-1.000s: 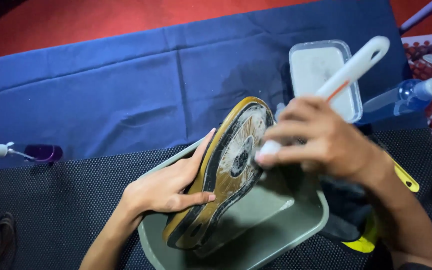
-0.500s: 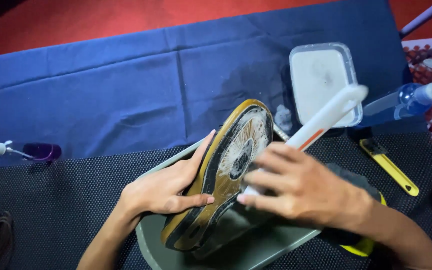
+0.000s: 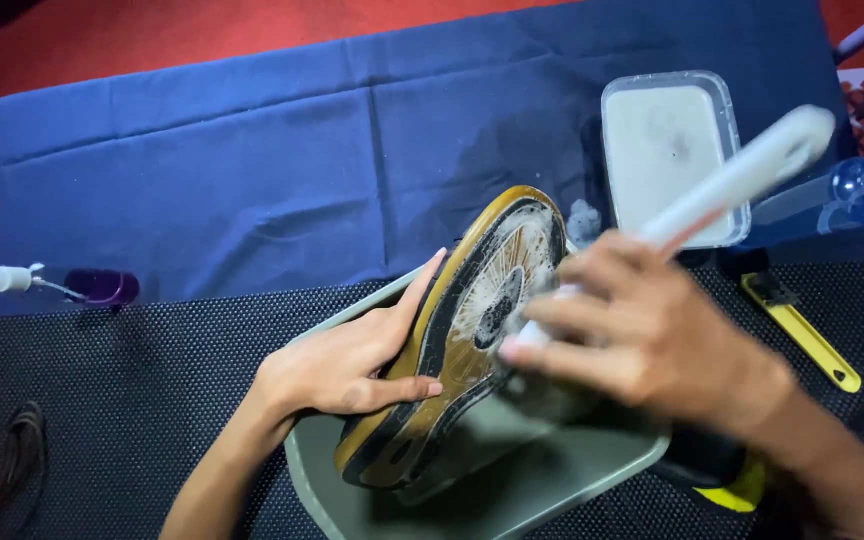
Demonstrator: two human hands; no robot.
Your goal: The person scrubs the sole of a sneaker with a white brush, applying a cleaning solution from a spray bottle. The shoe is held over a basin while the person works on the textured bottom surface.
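Two hands | left hand [image 3: 352, 365] clasps shoe [image 3: 457, 335], sole up, axis 1–7 o'clock | right hand [image 3: 642, 335] fisted on white brush [image 3: 727, 185], at shoe's 3 o'clock

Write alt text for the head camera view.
A left hand steadies a shoe sole-up over a grey basin while the right hand scrubs the sole with a white brush. Behind lie a blue cloth and a white tub.

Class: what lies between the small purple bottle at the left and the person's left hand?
In the head view, nothing: only bare black dotted mat separates the small purple bottle from the left hand.
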